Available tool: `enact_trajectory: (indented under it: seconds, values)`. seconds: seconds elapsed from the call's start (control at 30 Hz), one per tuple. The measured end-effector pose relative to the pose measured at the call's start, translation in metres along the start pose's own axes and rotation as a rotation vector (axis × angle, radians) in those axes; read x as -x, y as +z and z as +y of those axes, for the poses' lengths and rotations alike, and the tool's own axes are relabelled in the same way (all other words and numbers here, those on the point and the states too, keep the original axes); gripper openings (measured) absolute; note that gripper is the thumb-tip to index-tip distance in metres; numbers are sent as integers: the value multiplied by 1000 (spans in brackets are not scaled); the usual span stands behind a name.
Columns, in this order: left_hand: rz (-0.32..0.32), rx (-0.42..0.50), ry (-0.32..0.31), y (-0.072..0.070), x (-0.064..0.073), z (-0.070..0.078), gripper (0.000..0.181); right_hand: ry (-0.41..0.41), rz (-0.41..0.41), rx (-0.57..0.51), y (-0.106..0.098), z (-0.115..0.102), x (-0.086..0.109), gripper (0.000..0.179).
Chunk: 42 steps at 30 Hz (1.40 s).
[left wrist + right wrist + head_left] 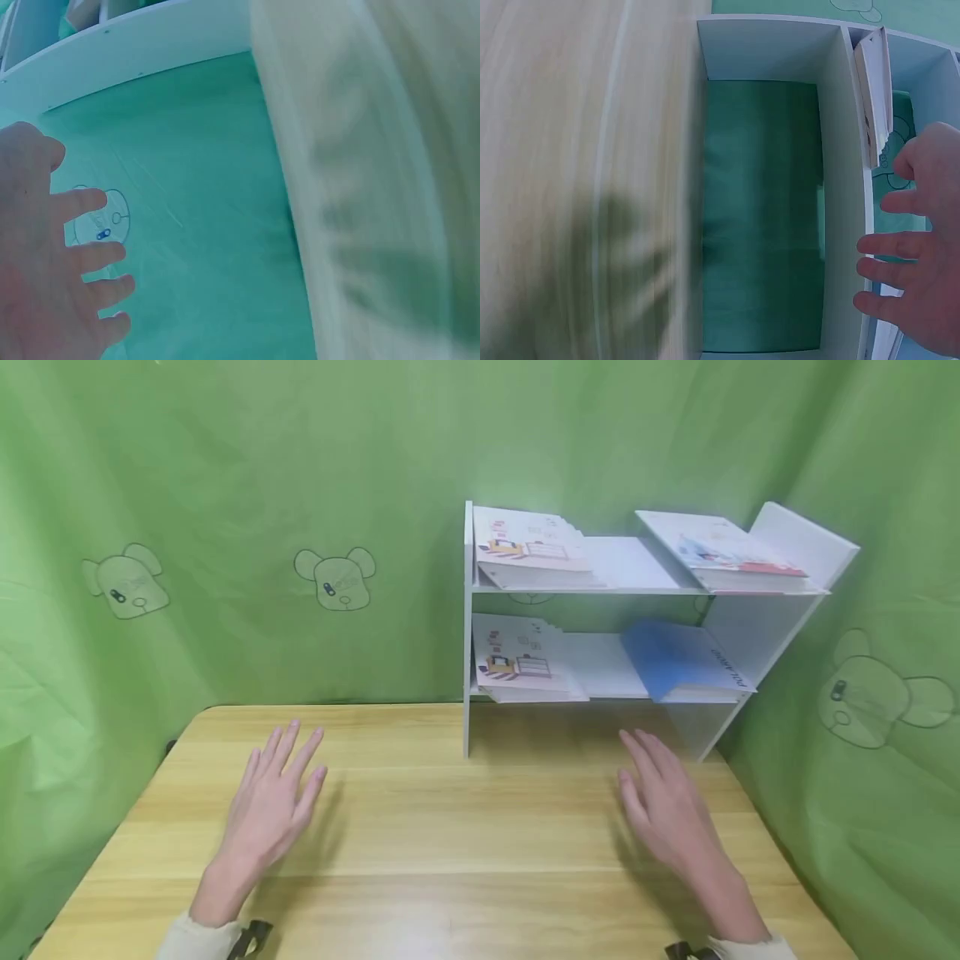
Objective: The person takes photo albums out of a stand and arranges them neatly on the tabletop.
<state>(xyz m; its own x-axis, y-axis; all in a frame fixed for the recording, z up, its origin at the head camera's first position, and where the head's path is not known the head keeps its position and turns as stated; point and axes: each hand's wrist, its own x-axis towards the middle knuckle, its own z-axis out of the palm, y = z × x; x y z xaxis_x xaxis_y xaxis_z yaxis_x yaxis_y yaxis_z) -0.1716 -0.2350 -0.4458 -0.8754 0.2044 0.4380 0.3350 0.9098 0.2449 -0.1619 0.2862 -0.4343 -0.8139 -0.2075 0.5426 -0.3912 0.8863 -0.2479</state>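
My left hand [266, 810] hovers over the left part of the wooden table [465, 835], fingers spread and holding nothing; its palm side shows in the left wrist view. Over the right part, my right hand [667, 802] is held out with straight fingers and nothing in it. It is nearest to a white two-tier shelf [467, 635]. On the upper tier lie a stack of white booklets [536, 547] at left and a white book with a red edge [720, 547] at right. The lower tier bears similar booklets [521, 656] at left and a blue-and-white book [678, 660] at right.
Behind and beside the table hangs a green curtain [247, 460] with bear-head drawings. The shelf stands at the table's back right, its right side panel [802, 539] leaning outward in the head view. Each tier has a gap between its left and right books.
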Motion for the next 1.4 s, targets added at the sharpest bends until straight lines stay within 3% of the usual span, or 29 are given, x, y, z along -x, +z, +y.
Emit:
enact_trajectory:
  seconds: [0.43,0.63,1.4]
  values:
    - [91,190,54,1,-19,17,49,58,79,-110,-11,-2,-6,50]
    - [120,237,73,-2,-28,23,47,53,109,-148,-15,-4,-12,49]
    - [138,405,71,-10,-50,43,46,11,183,-196,-20,-14,-34,50]
